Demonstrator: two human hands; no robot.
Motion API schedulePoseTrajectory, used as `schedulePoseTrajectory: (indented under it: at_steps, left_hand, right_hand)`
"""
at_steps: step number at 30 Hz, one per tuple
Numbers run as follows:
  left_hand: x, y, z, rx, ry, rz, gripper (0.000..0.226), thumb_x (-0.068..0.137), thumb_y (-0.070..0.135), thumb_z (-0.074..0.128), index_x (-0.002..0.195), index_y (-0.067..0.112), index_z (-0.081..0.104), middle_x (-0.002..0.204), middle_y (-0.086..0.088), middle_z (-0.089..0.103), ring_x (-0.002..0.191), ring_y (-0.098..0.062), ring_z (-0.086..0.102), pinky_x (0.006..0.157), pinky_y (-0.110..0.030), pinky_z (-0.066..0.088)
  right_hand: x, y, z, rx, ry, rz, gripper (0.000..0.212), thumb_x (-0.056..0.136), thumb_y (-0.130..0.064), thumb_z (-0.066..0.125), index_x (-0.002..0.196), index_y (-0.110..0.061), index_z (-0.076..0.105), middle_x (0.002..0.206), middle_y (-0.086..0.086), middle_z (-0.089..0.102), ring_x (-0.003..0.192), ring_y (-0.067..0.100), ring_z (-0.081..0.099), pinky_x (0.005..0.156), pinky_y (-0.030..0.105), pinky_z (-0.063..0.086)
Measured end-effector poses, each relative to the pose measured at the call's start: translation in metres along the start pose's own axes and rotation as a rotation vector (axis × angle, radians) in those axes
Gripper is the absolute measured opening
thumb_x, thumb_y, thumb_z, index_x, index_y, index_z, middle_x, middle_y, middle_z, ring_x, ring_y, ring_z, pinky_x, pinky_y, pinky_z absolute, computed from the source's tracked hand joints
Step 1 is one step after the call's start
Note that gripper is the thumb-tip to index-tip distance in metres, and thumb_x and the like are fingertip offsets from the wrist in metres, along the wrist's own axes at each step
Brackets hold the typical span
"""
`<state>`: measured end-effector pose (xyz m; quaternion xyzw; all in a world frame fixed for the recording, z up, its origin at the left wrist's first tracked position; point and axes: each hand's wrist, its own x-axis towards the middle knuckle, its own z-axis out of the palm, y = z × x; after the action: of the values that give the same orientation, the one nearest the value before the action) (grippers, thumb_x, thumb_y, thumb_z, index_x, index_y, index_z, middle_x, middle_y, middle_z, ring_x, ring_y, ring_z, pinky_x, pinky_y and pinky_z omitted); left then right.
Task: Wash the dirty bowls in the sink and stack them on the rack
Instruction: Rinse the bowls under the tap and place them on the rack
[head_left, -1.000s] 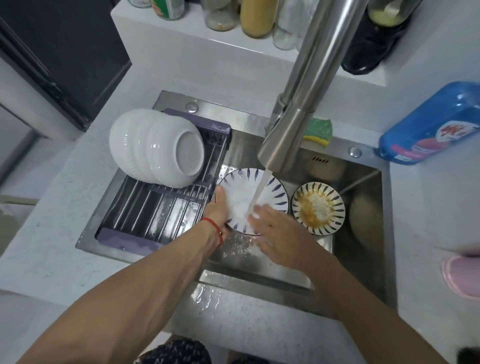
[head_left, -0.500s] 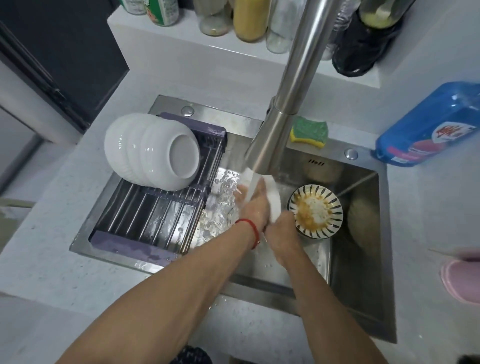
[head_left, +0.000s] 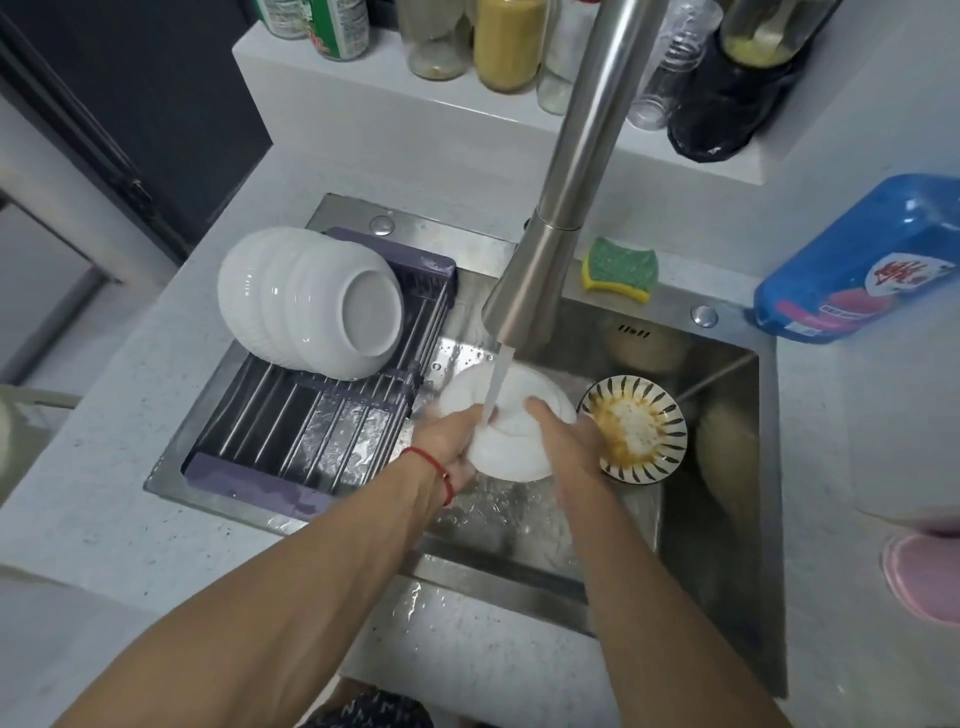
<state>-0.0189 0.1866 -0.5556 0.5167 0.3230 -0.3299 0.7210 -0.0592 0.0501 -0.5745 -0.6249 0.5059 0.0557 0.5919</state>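
Both hands hold a white bowl (head_left: 511, 415) bottom-up in the steel sink (head_left: 727, 519), under water running from the tap (head_left: 545, 291). My left hand (head_left: 449, 436) grips its left rim. My right hand (head_left: 569, 441) holds its right side, fingers on the underside. Just to the right stands a dirty bowl (head_left: 636, 431) with dark stripes and orange residue. Several clean white bowls (head_left: 311, 304) lie stacked on their sides on the purple-framed rack (head_left: 291, 441) over the sink's left half.
A green-and-yellow sponge (head_left: 621, 265) lies on the sink's back rim. A blue detergent bottle (head_left: 857, 265) lies on the counter at right. Jars and bottles (head_left: 504, 41) line the back ledge. A pink object (head_left: 924, 577) sits at the right edge.
The bowl showed its striped inside a second ago, then stood on edge, and now faces bottom-up under the stream. Both hands turned with it.
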Motion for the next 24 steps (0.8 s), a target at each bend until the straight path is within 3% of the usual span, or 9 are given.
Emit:
schedulePoseTrajectory:
  at_steps: [3, 5, 8, 11, 13, 17, 20, 22, 24]
  left_hand:
    - [-0.008, -0.005, 0.003, 0.106, -0.010, 0.090, 0.070, 0.069, -0.009, 0.083, 0.126, 0.020, 0.055, 0.120, -0.014, 0.067, 0.108, -0.037, 0.066, 0.082, -0.059, 0.062]
    - [-0.011, -0.005, 0.005, 0.207, -0.026, 0.171, 0.070, 0.070, -0.007, 0.083, 0.126, 0.025, 0.057, 0.119, -0.011, 0.068, 0.108, -0.033, 0.066, 0.086, -0.056, 0.062]
    - [-0.014, 0.000, 0.007, 0.318, -0.074, 0.288, 0.045, 0.083, 0.006, 0.082, 0.121, 0.020, 0.063, 0.111, -0.009, 0.074, 0.106, -0.033, 0.071, 0.086, -0.050, 0.063]
    - [-0.015, -0.002, 0.004, 0.439, -0.082, 0.374, 0.036, 0.085, 0.003, 0.081, 0.116, 0.015, 0.068, 0.105, -0.008, 0.077, 0.101, -0.027, 0.073, 0.082, -0.040, 0.064]
    - [-0.016, -0.003, 0.004, 0.537, -0.106, 0.409, 0.031, 0.086, 0.001, 0.078, 0.111, 0.016, 0.070, 0.105, -0.007, 0.076, 0.102, -0.026, 0.071, 0.080, -0.035, 0.061]
    - [-0.018, -0.003, 0.006, 0.610, -0.078, 0.471, 0.036, 0.096, -0.002, 0.066, 0.131, 0.000, 0.061, 0.125, -0.019, 0.069, 0.117, -0.035, 0.066, 0.090, -0.032, 0.055]
    - [-0.027, 0.001, 0.007, 0.591, -0.067, 0.444, 0.029, 0.090, 0.010, 0.077, 0.118, 0.014, 0.069, 0.109, -0.009, 0.076, 0.105, -0.027, 0.073, 0.084, -0.036, 0.063]
    - [-0.022, 0.000, 0.008, 0.527, -0.114, 0.395, 0.029, 0.091, 0.017, 0.077, 0.118, 0.020, 0.070, 0.113, -0.005, 0.076, 0.109, -0.029, 0.072, 0.090, -0.047, 0.062]
    - [-0.022, 0.001, 0.007, 0.517, -0.113, 0.406, 0.026, 0.094, 0.009, 0.073, 0.119, 0.014, 0.070, 0.113, -0.005, 0.073, 0.109, -0.029, 0.070, 0.093, -0.046, 0.060]
  right_hand:
    - [0.001, -0.006, 0.017, -0.397, 0.032, -0.172, 0.081, 0.096, -0.066, 0.042, 0.157, -0.012, 0.035, 0.155, 0.019, 0.039, 0.136, 0.040, 0.046, 0.107, 0.054, 0.045]
    - [-0.006, -0.016, 0.024, -0.544, -0.020, -0.275, 0.070, 0.104, -0.060, 0.024, 0.161, -0.019, 0.025, 0.164, 0.016, 0.028, 0.147, 0.038, 0.031, 0.117, 0.058, 0.031]
    - [-0.018, -0.023, 0.042, -0.628, -0.179, -0.412, 0.060, 0.108, -0.053, 0.023, 0.164, -0.034, 0.012, 0.173, 0.001, 0.000, 0.158, 0.032, 0.001, 0.124, 0.062, 0.007]
    - [-0.009, -0.031, 0.046, -0.539, -0.194, -0.492, 0.048, 0.107, -0.048, 0.032, 0.155, -0.042, 0.032, 0.168, -0.004, 0.021, 0.154, 0.034, 0.018, 0.121, 0.064, 0.019]
    - [-0.004, -0.036, 0.049, -0.551, -0.109, -0.431, 0.045, 0.109, -0.044, 0.032, 0.150, -0.028, 0.041, 0.158, 0.009, 0.037, 0.146, 0.038, 0.034, 0.117, 0.059, 0.030]
    - [-0.020, -0.038, 0.067, -0.574, -0.204, -0.316, 0.074, 0.085, -0.079, 0.032, 0.150, -0.044, 0.039, 0.168, 0.001, 0.017, 0.152, 0.040, 0.021, 0.119, 0.067, 0.021]
    - [-0.006, -0.046, 0.066, -0.589, -0.121, -0.343, 0.052, 0.094, -0.058, 0.040, 0.132, -0.027, 0.057, 0.143, 0.013, 0.051, 0.137, 0.039, 0.046, 0.112, 0.064, 0.037]
    - [-0.016, -0.049, 0.066, -0.681, -0.092, -0.328, 0.051, 0.100, -0.054, 0.036, 0.136, -0.025, 0.055, 0.148, 0.012, 0.045, 0.143, 0.039, 0.035, 0.117, 0.066, 0.024]
    - [-0.026, -0.048, 0.071, -0.671, -0.122, -0.402, 0.047, 0.095, -0.057, 0.032, 0.116, -0.030, 0.064, 0.140, 0.007, 0.052, 0.140, 0.036, 0.037, 0.116, 0.068, 0.023]
